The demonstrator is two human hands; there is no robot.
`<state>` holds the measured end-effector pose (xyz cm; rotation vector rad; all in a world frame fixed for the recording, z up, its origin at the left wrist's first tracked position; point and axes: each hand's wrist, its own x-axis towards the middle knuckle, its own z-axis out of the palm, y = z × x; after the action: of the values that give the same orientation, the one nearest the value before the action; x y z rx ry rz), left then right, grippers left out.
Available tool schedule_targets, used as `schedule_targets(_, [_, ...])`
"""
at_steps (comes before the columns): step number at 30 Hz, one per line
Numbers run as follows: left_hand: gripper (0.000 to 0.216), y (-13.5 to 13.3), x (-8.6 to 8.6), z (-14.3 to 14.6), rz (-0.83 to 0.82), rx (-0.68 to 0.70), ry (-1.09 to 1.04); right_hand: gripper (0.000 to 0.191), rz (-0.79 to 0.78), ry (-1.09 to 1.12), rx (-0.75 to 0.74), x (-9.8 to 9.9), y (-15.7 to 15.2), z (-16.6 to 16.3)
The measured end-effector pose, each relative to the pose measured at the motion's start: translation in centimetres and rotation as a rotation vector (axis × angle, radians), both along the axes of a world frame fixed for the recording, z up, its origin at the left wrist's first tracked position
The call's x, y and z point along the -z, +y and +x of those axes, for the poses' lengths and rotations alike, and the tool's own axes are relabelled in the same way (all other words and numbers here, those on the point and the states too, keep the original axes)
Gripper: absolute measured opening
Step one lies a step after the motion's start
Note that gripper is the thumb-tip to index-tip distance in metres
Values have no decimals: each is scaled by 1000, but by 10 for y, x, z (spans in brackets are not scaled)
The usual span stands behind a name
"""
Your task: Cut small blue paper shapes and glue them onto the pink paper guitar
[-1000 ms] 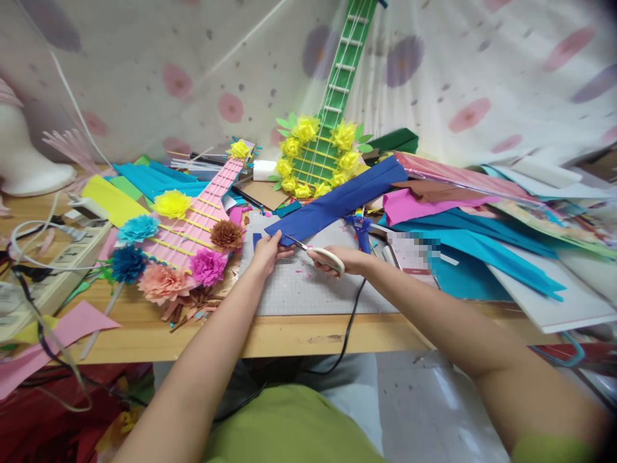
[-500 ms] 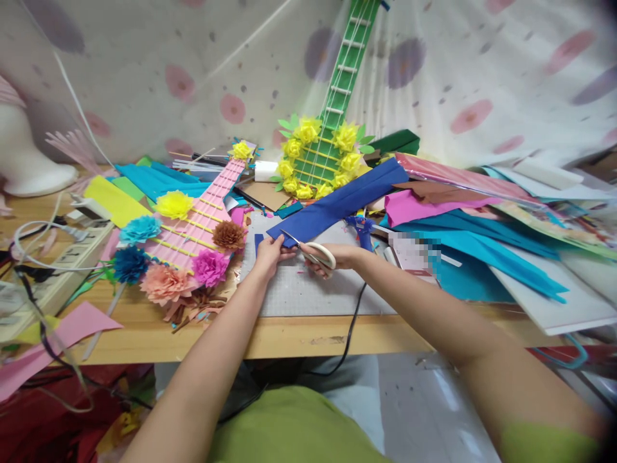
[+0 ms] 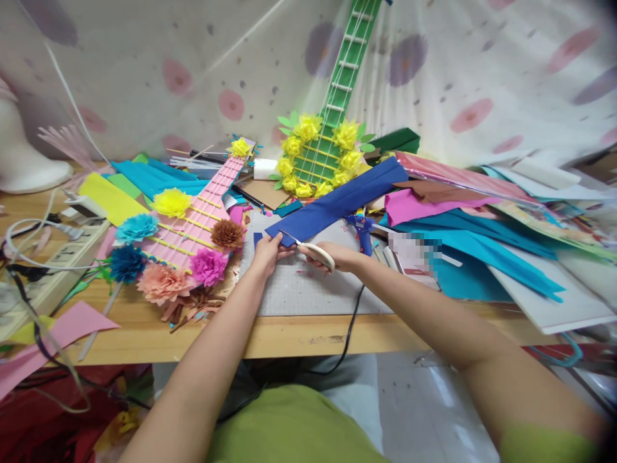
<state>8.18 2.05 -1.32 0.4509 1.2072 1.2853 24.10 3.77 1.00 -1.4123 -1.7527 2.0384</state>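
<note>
A long folded strip of dark blue paper (image 3: 340, 200) lies slantwise over a grey cutting mat (image 3: 308, 289). My left hand (image 3: 267, 252) pinches the strip's near end. My right hand (image 3: 337, 255) is closed round the cream handles of a pair of scissors (image 3: 315, 251). The blades reach into the blue paper right beside my left fingers.
A pink paper guitar (image 3: 193, 228) with coloured flowers lies left of the mat; a green one (image 3: 328, 128) with yellow flowers leans at the back. Stacked paper sheets (image 3: 482, 218) fill the right. A blue glue gun (image 3: 362, 230), its black cord and a power strip (image 3: 48, 270) are nearby.
The scissors have advanced leftwards into the end of the blue strip, and my right hand has followed towards my left. My left hand keeps its pinch on the paper.
</note>
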Motion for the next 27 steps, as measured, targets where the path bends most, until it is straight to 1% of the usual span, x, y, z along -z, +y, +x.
schedule_targets(5, [16,1,-2,-1,-17,5,-12,53,30,-7,-4,-5,-3,2])
schedule_targets(9, [12,4,1,0,-31,-68,10,52,-5,10,-15,-9,-4,5])
schedule_targets(12, [10,4,3,1,-13,-87,38,51,-46,17,-47,-9,-2,6])
schedule_targets(16, [11,2,4,1,19,-61,33,53,-156,15,-113,-5,4,2])
schedule_targets(21, [9,0,3,0,32,-57,-9,55,-155,54,-198,-2,12,-1])
schedule_targets(27, [7,0,6,-1,37,-96,-50,54,-205,74,-242,-4,10,9])
